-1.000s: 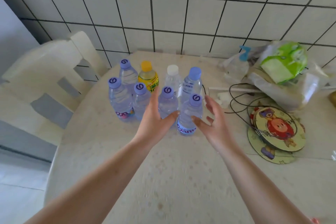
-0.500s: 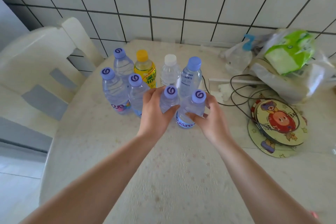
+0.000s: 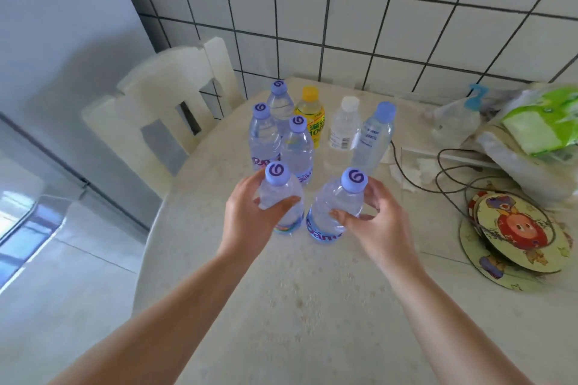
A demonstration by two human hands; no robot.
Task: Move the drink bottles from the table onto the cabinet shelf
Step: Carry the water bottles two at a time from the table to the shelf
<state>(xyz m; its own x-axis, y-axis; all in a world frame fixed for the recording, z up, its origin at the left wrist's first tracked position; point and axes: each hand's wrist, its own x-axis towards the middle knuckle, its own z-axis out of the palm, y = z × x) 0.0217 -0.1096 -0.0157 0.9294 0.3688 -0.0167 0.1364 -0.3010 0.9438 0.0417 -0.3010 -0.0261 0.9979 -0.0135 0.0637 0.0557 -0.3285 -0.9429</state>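
My left hand (image 3: 250,216) is wrapped round one water bottle (image 3: 281,197) and my right hand (image 3: 372,222) round a second bottle (image 3: 334,206), each gripped at the shoulder just under its purple cap; both stand roughly upright, side by side and near me on the table (image 3: 312,306), apart from the six other bottles (image 3: 297,147) clustered farther back by the tiled wall (image 3: 344,25); the cabinet shelf is not in view, so I judge the carry must turn away from here; a second ago my fingers were spread and only reaching, and these two bottles stood in with the cluster.
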